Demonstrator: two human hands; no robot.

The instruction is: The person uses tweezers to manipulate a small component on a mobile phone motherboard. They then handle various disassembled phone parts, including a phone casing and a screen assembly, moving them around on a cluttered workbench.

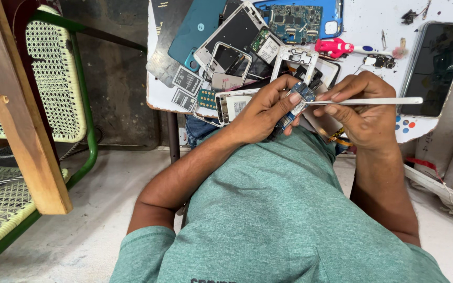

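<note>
**At the counter's near edge: small circuit board in one hand, tweezers in the other**

Far left, a green-framed woven chair (53, 78) stands on the concrete floor (79, 230), with a wooden post (22, 115) leaning across in front of it.

Centre-left, the white counter (368, 21) carries a heap of phone parts: a teal back cover (195, 26), a dark screen panel (237, 29), white phone frames (294, 57), and a blue-framed phone with its circuit board exposed (294, 18).

Left hand (260, 112): grip clenched on a small blue circuit board (295, 105), fingers curled around it, thumb pressing its upper end. Board is held just above the counter's near edge, over the person's lap, tilted.

Right hand (363, 112): grip closed on silver tweezers (365, 101), held level, tips touching the board's upper end. The two hands sit just beside each other.

Behind the right hand lie a pink-handled tool (339, 47) and a small loose component (381, 61). Far right, a whole phone with a dark screen (436, 68) lies at the counter's edge.

Bottom of view: the person's green shirt (279, 220).
</note>
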